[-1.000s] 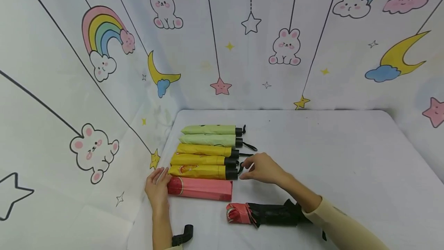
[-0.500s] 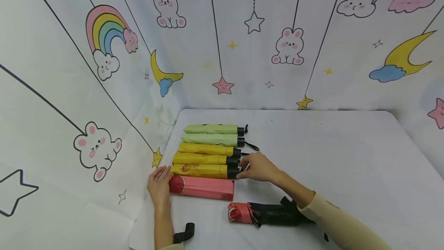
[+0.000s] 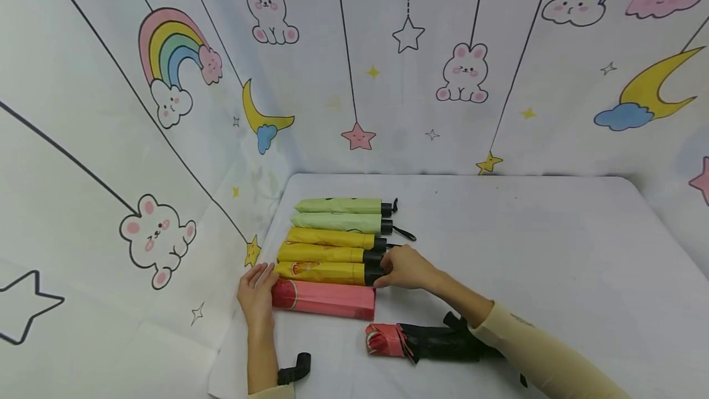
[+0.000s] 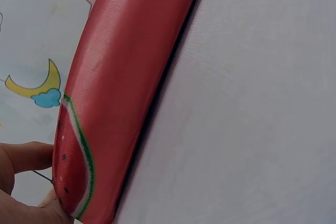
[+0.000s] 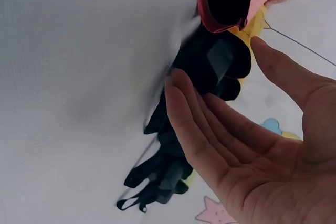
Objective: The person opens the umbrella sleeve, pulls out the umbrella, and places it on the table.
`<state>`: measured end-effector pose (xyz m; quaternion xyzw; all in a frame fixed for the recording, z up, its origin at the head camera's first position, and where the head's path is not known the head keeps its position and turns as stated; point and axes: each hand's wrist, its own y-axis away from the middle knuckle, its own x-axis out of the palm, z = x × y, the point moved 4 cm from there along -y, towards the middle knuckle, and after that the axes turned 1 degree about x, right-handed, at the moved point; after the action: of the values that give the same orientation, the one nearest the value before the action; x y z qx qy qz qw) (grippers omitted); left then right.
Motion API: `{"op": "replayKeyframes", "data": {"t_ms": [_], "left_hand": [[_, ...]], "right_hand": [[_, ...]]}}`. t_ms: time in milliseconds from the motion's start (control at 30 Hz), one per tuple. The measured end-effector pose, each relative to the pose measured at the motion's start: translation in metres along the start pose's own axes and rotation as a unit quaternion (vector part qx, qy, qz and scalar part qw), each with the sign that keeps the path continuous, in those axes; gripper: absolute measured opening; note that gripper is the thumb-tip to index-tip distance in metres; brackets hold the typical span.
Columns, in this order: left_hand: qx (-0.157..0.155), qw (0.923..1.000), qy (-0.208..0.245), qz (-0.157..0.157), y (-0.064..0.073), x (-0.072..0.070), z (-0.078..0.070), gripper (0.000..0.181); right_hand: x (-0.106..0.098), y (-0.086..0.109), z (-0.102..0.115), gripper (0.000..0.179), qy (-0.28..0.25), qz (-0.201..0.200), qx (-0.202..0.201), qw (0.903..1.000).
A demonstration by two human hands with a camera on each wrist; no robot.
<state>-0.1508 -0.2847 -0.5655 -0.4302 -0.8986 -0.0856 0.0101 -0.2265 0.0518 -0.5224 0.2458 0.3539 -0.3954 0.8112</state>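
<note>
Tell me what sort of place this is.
Probably a staged workspace: a white table, a cartoon-printed backdrop rising behind it, and folded umbrellas lined up on top.

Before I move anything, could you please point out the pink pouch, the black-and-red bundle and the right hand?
Pink pouch (image 3: 329,300): head view, the middle of its upper side.
Black-and-red bundle (image 3: 436,342): head view, its black middle section.
Right hand (image 3: 408,267): head view, the back of the hand.
</note>
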Motion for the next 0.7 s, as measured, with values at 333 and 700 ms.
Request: {"op": "replayKeyframes", "data": {"t_ms": [333, 700], "left_hand": [[0.000, 1.0000, 0.006, 0.004, -0.002, 0.002, 0.000, 0.057], [0.004, 0.9999, 0.009, -0.008, -0.001, 0.005, 0.003, 0.053]], "right_hand": [[0.006, -0.006, -0.008, 0.037, -0.068, -0.007, 0.068, 0.9953], [0.009, -0.007, -0.015, 0.029, -0.163, -0.014, 0.131, 0.9778]]}}
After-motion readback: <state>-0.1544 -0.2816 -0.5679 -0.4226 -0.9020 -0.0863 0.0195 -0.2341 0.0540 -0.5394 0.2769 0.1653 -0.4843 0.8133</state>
